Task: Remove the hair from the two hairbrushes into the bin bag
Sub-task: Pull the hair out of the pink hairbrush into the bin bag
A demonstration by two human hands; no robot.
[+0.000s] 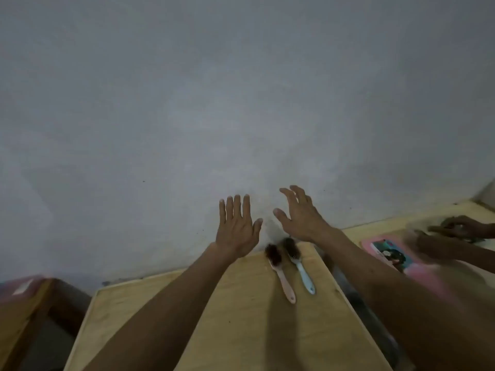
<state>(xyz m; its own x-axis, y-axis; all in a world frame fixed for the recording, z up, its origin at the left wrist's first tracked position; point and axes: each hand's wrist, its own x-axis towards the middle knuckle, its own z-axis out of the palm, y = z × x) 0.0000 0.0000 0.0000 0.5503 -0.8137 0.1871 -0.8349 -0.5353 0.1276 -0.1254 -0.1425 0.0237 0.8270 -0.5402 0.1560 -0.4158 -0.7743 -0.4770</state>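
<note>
Two hairbrushes lie side by side on a wooden table (241, 330), heads toward the wall. The pink hairbrush (281, 274) on the left has a clump of dark reddish hair in its bristles. The light blue hairbrush (300, 266) to its right also carries dark hair. My left hand (237, 228) is raised above and left of the brush heads, fingers spread, holding nothing. My right hand (301, 214) hovers above and just behind the brush heads, fingers apart and empty. No bin bag is in view.
A plain grey wall fills the upper view right behind the table. At the right, a second table (380, 226) holds a pink item with a picture (388, 254), and another person's hands (455, 231) work there. A dark gap separates the tables. Another wooden surface (21, 311) sits at the lower left.
</note>
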